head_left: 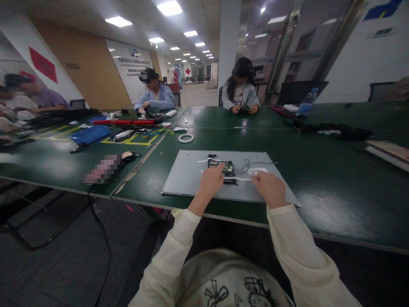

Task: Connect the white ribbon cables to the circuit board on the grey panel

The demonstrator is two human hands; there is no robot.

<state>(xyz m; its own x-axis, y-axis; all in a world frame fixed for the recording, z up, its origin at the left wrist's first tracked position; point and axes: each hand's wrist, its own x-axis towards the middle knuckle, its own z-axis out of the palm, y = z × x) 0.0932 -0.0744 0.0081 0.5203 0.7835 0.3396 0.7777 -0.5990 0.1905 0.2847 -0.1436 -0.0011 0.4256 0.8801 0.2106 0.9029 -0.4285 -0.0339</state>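
Observation:
A flat grey panel (188, 175) lies on the table in front of me, with a small green circuit board (227, 167) in a dark mount near its middle. The index finger of my left hand (211, 182) is stretched onto the board and holds it down; the other fingers are curled and partly hidden. My right hand (271, 187) pinches the end of a white tape strip (243, 179) running from the board's lower edge. Beyond it, a grey cable (241, 169) loops from the board over the panel, near a white label (258, 170).
A roll of white tape (185, 138) and a small wrench (185, 120) lie behind the panel. To the left are a blue bin (90, 134), a blurred pink object (102, 169) and wires (156, 133). Two people sit across the table, others far left. A bottle (307, 102) stands right.

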